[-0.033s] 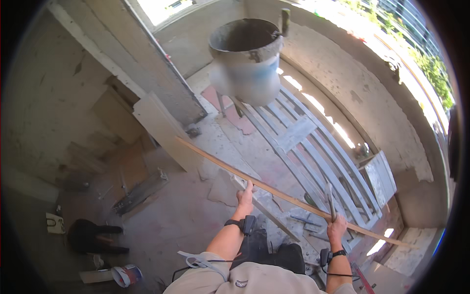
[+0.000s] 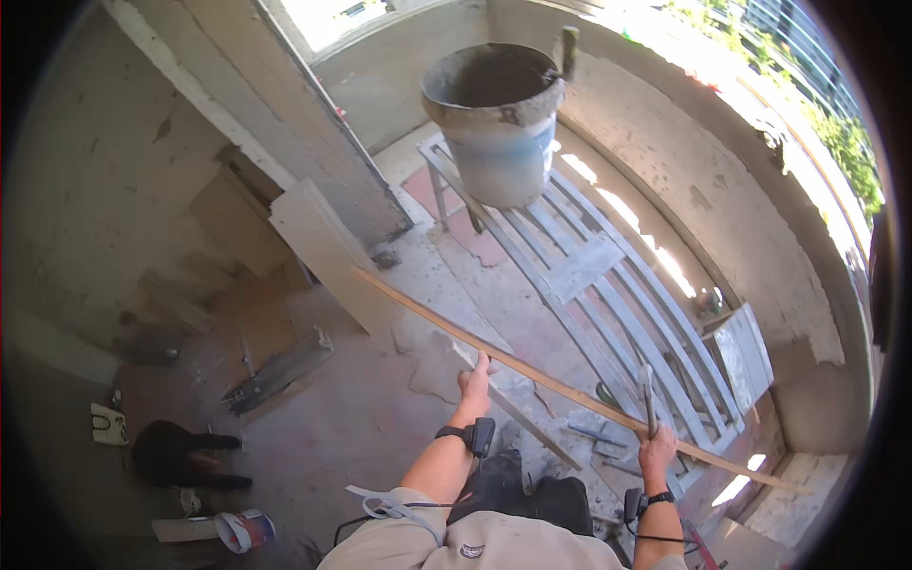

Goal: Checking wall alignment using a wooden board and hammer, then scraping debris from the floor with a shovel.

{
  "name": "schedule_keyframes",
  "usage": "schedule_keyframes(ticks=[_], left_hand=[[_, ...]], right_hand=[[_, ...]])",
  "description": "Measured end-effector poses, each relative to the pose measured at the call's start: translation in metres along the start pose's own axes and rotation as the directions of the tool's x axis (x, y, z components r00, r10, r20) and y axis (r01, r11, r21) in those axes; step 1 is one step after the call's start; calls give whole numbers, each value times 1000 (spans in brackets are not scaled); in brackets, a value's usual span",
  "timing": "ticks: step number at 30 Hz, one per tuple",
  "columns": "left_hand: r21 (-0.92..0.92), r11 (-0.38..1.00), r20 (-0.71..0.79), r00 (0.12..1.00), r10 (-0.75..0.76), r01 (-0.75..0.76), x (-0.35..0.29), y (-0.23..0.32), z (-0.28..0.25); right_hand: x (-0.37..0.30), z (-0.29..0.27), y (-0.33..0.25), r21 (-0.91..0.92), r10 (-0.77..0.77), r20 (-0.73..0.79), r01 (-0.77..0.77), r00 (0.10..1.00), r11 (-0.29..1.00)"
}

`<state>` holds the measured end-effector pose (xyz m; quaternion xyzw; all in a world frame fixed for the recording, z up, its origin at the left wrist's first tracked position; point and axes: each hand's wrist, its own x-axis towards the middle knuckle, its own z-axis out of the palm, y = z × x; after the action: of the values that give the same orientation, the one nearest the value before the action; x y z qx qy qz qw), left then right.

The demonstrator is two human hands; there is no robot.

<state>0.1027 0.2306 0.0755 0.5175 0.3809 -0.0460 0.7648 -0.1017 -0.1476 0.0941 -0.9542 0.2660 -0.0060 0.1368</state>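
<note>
A long, thin wooden strip (image 2: 560, 386) runs slantwise in front of me, from upper left to lower right. My left hand (image 2: 474, 388) is closed around it near the middle. Farther right, my right hand (image 2: 656, 450) is closed at the strip and also grips a narrow grey tool (image 2: 650, 394) that points upward; its kind is unclear. Below the strip, a pale straight bar (image 2: 534, 427) slants down from beside my left hand; whether that hand also touches it, I cannot tell.
A mortar-crusted bucket (image 2: 499, 142) stands on a grey slatted bench (image 2: 584, 266) ahead. Boards (image 2: 318, 252) lean by the pillar at left. A dark garment-like heap (image 2: 185, 456) and a white tub (image 2: 244, 532) lie at lower left. A low rough wall (image 2: 684, 171) curves along the right.
The surroundings have shifted slightly right and down in view, and the bucket looks sharper. Both hands keep their hold on the strip.
</note>
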Motion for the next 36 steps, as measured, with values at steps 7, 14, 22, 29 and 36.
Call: schedule_keyframes(ticks=[7,14,22,29,36], left_hand=[[-58,973,-169,963,210,-223,37,93,-49],[91,993,-197,976,96,-80,100,122,-57],[28,999,-36,999,39,-38,144,108,-52],[37,986,140,978,153,-160,149,110,-51],[-22,982,152,970,189,-188,152,105,-51]], right_hand=[[7,4,-5,97,-82,-43,86,996,992],[14,9,3,68,-159,-64,164,985,984],[31,-27,-102,-3,-232,2,232,973,973],[87,-42,-448,342,-439,358,322,824,883],[128,2,-582,322,-760,420,702,496,635]])
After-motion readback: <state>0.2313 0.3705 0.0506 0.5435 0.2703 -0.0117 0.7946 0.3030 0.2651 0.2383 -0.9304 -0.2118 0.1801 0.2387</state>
